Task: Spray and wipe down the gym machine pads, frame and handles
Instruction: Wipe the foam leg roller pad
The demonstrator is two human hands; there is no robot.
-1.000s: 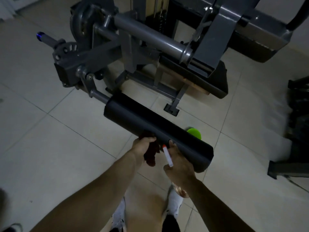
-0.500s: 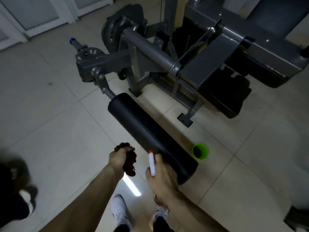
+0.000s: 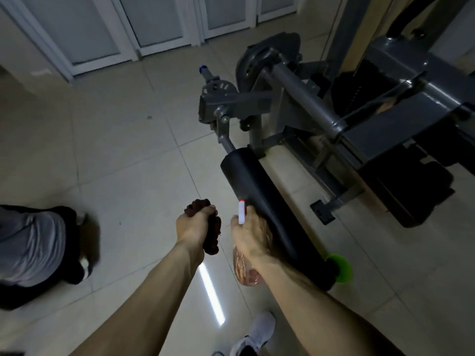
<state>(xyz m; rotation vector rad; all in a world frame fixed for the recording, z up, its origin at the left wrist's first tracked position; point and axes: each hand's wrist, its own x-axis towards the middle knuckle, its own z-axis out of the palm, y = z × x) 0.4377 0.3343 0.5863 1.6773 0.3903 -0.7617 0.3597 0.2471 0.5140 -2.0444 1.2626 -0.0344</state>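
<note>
A long black roller pad juts from the grey gym machine frame toward me. My left hand grips a bunched dark red cloth, held just left of the pad and apart from it. My right hand grips a spray bottle with a clear pinkish body and a white nozzle with a red tip. The nozzle points up along the pad's left side, close to it.
A green cup stands on the tiled floor behind the pad's near end. Another person's legs and shoes are at the left. The machine's dark seat and base fill the right. White doors line the far wall.
My view swung left and back, and the pad now lies right of both hands. My left hand with the cloth has come off the pad's underside. Another person's legs came into view.
</note>
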